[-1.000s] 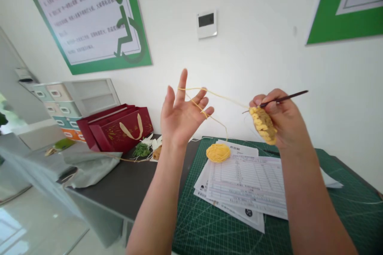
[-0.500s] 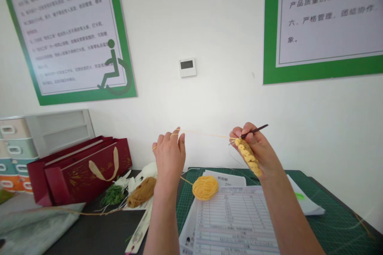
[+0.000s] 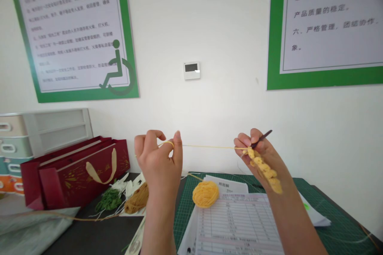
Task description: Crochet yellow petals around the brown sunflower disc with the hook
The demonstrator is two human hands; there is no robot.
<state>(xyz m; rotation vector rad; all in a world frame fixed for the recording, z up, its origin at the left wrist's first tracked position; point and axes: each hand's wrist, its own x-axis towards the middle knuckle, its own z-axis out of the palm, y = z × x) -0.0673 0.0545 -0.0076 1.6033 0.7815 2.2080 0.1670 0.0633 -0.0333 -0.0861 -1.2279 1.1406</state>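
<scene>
My left hand (image 3: 160, 159) is raised in front of the wall, fingers curled, with a yellow yarn strand (image 3: 209, 146) looped over the index finger. The strand runs taut to my right hand (image 3: 259, 155), which pinches a dark crochet hook (image 3: 263, 136) together with a yellow crocheted piece (image 3: 265, 169) that hangs down from the fingers. A yellow yarn ball (image 3: 205, 193) lies on the green cutting mat (image 3: 329, 235) below, between both hands.
Printed paper sheets (image 3: 236, 223) lie on the mat. Left of it on the dark table are a brown yarn skein (image 3: 137, 201), green and white bits (image 3: 110, 198), a red gift bag (image 3: 74, 169) and a grey cloth (image 3: 30, 227). Plastic drawers (image 3: 18, 139) stand far left.
My left hand closed from spread fingers into a curl round the strand and both hands dropped lower. The strand is now pulled straight. The view tilted up toward the wall posters.
</scene>
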